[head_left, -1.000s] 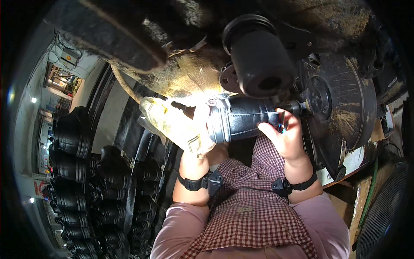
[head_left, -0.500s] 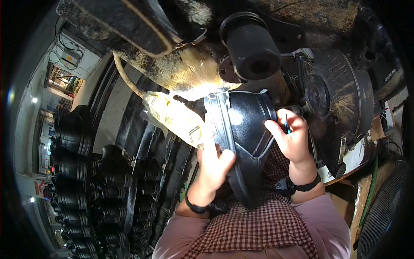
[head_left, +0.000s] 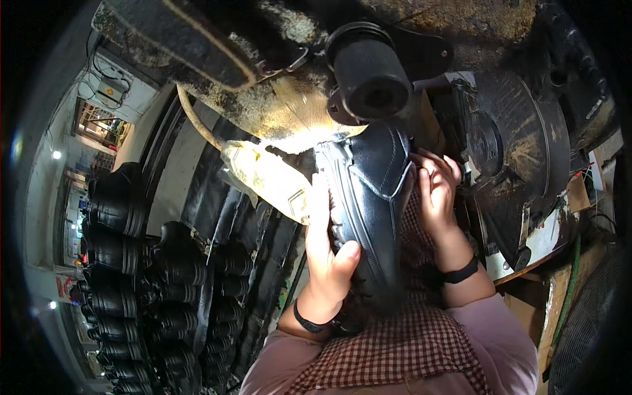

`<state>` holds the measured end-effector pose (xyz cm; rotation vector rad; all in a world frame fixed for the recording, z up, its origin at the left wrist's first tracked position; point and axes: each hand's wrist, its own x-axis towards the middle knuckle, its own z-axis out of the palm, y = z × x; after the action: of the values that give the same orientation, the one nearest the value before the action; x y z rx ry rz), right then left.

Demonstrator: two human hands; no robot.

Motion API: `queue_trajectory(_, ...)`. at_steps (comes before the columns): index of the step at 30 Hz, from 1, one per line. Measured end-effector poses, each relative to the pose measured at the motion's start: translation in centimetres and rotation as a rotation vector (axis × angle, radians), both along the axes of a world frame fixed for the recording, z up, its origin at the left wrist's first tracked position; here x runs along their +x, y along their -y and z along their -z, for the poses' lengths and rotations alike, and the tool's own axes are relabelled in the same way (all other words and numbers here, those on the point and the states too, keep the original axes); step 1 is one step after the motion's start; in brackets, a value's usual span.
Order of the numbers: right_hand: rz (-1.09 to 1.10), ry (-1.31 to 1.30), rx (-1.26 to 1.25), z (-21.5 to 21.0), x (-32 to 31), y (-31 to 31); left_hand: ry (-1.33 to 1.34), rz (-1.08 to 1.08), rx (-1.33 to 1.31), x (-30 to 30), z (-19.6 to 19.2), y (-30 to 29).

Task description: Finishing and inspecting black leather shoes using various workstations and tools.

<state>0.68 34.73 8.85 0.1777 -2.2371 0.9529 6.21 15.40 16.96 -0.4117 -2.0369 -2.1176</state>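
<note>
Dim workshop, black shoe [head_left: 372, 197] in firm grip of left hand [head_left: 327, 253] and right hand [head_left: 436, 191].

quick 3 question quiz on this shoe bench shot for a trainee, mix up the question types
1. True or false: both hands are on the black shoe.
2. Multiple choice: what sits right above the shoe's upper end? A) a black cylindrical roller B) a red bucket C) a glass jar
3. Fill in: to the person's left, rows of black ____ are stacked.

Key
1. True. The left hand grips the sole side with the thumb on the upper; the right hand holds the other side.
2. A, the black cylindrical roller on the grimy machine.
3. Boots.
</note>
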Motion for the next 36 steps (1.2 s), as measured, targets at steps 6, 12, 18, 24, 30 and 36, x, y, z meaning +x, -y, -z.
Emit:
queue_trajectory(6,-0.223,-0.118,-0.308,-0.9,-2.3,0.3,-0.016,0.048,-0.021,-2.4,0.8,0.7)
queue_trajectory(12,-0.345,-0.118,-0.258,-3.9,-1.9,1.7,0.056,0.168,0.102,-2.8,0.2,0.7)
queue_trajectory(18,-0.280,-0.154,-0.130,-3.5,-3.2,1.2,-0.002,0.247,0.247,-3.0,0.5,-0.5)
queue_trajectory(24,-0.176,-0.082,-0.020,-3.6,-3.7,0.7,0.036,0.297,0.300,-5.1,1.0,0.2)
queue_trajectory(30,-0.099,-0.142,0.098,-3.9,-3.9,0.2,0.257,0.488,0.772,-7.8,2.3,0.0)
queue_trajectory(36,-0.099,0.109,0.157,-3.4,-2.7,-0.5,0.234,0.063,0.620,-7.0,0.0,-2.7)
